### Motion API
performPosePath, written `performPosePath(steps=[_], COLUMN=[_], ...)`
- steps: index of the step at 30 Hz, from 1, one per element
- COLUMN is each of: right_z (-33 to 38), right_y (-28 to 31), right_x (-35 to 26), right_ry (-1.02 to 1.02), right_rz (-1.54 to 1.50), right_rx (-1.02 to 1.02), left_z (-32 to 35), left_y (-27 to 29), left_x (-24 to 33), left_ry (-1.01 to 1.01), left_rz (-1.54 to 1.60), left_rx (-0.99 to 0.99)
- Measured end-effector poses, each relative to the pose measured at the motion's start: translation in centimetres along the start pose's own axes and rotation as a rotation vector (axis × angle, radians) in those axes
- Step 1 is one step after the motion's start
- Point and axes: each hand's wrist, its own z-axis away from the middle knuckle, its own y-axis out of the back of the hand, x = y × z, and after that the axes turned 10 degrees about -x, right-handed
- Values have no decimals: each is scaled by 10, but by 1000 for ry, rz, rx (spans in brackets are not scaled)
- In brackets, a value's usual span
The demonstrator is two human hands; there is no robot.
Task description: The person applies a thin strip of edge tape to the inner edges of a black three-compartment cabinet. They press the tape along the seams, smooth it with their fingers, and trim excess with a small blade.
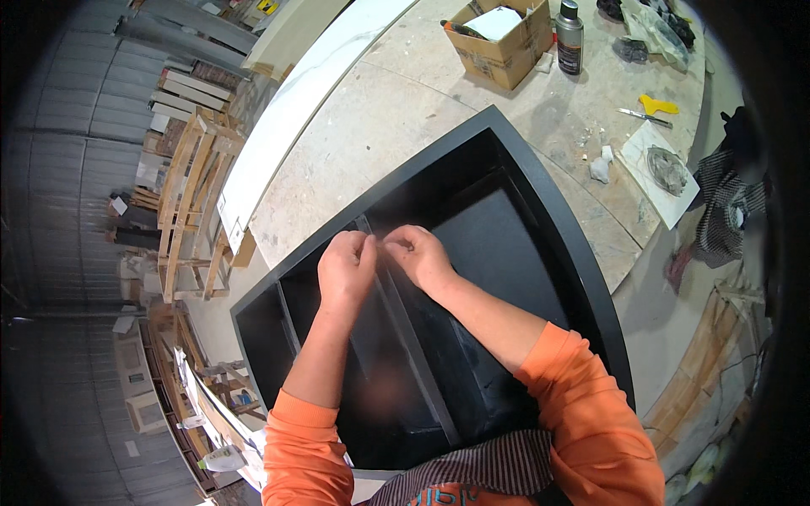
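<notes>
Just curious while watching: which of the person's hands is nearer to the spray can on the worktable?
The right hand is nearer. The spray can stands up and to the right of both hands; the left hand lies beside the right, farther over the black sink.

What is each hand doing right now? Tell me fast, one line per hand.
Left hand: fingers curled shut, pinching at the thin strip across the black basin.
Right hand: fingers curled shut, pinching the same strip.
</notes>
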Motion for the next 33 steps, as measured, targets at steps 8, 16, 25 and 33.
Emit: performPosePath(steps=[8,16,25,33], right_z=[-1,-2,-4,-4], right_y=[2,7,8,10], right_x=[-8,-11,-11,-8], right_ry=[-19,35,38,88], right_rz=[24,49,73,79], right_rx=[18,-14,-35,-33], left_z=[-4,-2,-1,0], left_y=[-3,-5,-8,-10], left_x=[-1,-3,-6,-3], left_ry=[10,11,1,-14], left_rz=[15,52,54,142], left_rx=[6,23,46,90])
